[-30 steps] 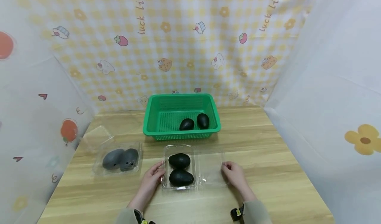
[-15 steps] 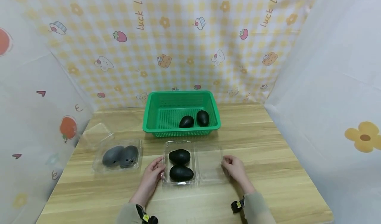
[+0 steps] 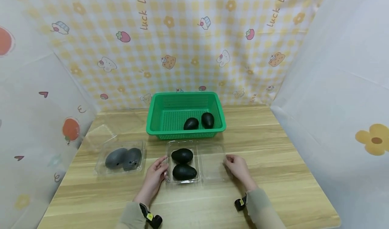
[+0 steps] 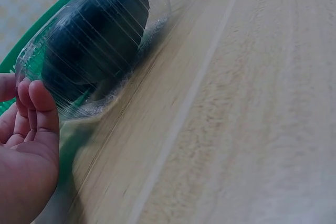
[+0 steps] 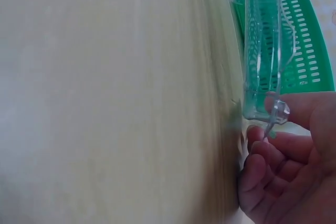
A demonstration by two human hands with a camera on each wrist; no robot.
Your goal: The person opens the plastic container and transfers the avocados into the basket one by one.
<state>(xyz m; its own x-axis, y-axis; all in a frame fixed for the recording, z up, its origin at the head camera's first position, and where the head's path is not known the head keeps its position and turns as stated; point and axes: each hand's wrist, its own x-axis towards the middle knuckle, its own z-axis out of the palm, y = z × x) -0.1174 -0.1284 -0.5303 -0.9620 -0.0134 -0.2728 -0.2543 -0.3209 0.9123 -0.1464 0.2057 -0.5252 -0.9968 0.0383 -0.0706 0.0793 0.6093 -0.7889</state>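
Note:
An open clear plastic clamshell container (image 3: 199, 178) lies in front of the basket in the head view. Its left half holds two dark avocados, one (image 3: 182, 155) behind the other (image 3: 184, 172). Spread flat to the right is its lid (image 3: 212, 163). My left hand (image 3: 154, 178) holds the left wall of the container, thumb and fingertips at the rim; the left wrist view has an avocado (image 4: 100, 35) close behind that wall. At the lid's outer right edge, my right hand (image 3: 238, 170) pinches the rim, with the thumb on one side and fingers on the other (image 5: 294, 161).
A green basket (image 3: 152, 131) with two more avocados (image 3: 208, 120) stands just behind the container. To the left, another clear container (image 3: 100, 170) holds two greyish-looking avocados (image 3: 117, 158). Behind that one lies a further piece of clear packaging (image 3: 100, 134). Patterned cloth (image 3: 194, 40) hangs at the back.
The open container has slid slightly away from me toward the basket, both hands moving along with it. The head view has tilted a little. The avocados keep their places inside.

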